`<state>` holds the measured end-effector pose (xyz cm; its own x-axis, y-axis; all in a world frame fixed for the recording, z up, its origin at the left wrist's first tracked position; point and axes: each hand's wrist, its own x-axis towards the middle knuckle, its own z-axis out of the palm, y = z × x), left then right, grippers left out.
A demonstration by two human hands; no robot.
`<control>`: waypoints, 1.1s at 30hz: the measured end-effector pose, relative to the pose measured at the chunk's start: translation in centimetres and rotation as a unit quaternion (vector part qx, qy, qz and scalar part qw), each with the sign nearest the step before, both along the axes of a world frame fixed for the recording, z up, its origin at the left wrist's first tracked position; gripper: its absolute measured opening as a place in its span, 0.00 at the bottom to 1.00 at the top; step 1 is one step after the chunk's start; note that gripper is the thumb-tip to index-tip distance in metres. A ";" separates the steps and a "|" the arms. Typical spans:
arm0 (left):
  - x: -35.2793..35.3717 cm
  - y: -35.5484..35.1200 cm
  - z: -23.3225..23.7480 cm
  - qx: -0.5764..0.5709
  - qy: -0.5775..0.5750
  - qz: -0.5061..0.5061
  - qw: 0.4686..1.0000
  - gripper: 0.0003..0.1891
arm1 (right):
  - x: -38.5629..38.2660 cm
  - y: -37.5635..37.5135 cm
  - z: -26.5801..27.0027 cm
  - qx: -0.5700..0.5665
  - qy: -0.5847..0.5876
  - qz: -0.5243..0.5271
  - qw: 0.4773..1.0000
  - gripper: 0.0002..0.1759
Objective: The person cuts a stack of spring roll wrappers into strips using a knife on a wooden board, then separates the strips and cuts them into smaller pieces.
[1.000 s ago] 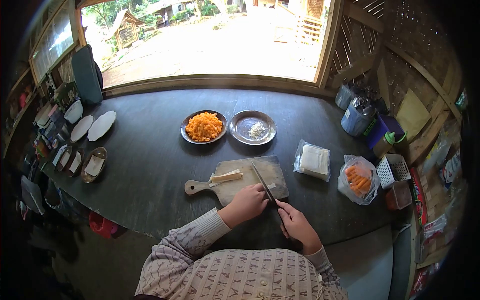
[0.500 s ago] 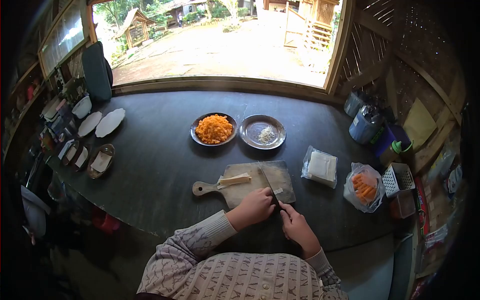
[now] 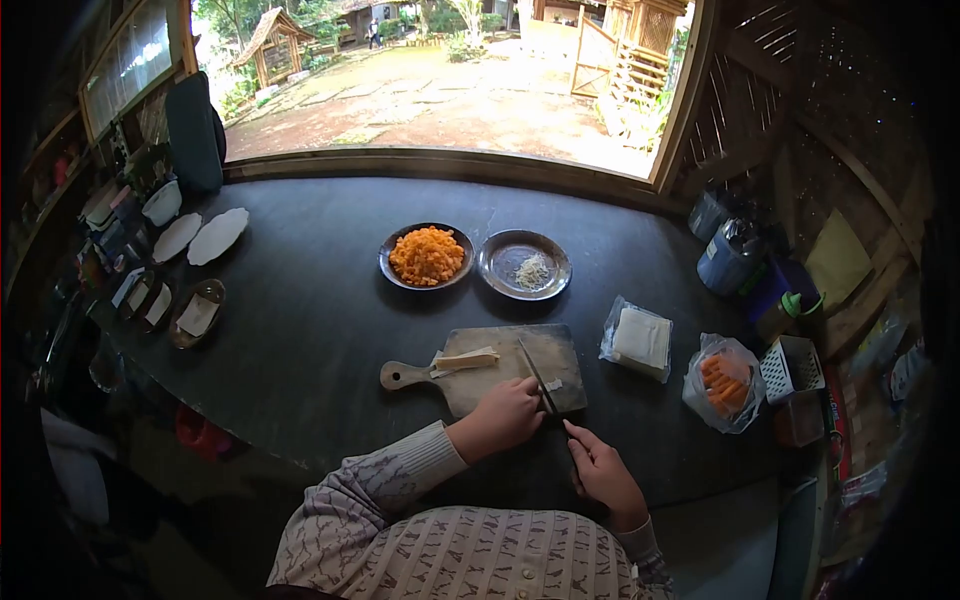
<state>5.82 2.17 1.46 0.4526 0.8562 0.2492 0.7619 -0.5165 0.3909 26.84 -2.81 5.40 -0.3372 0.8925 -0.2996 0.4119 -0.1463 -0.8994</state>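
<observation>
Clamps the right grip shut around the knife, drawn slightly back since half a second ago, likely mid-slice; curls the left grip alongside, cannot tell on what. Works in a dim room, at a dark tabletop, over a chopping board bearing pale strips leftward, tiny slivers rightward.

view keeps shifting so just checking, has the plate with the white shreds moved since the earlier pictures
No. Judged against the wooden window sill, the plate with the white shreds keeps its place; the whole view has shifted instead.
</observation>
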 end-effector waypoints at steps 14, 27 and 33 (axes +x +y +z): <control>0.0 0.0 -0.2 -0.002 -0.017 0.005 1.000 0.12 | 0.3 0.1 -0.8 -0.035 0.045 -0.013 0.998 0.21; -0.1 -0.3 0.7 -0.023 0.018 0.007 1.000 0.12 | -0.4 -0.4 -0.4 0.055 -0.061 0.004 0.997 0.21; -0.1 -0.2 0.4 -0.016 0.012 0.004 1.000 0.12 | -0.2 -0.6 -0.9 0.117 -0.086 0.019 0.989 0.20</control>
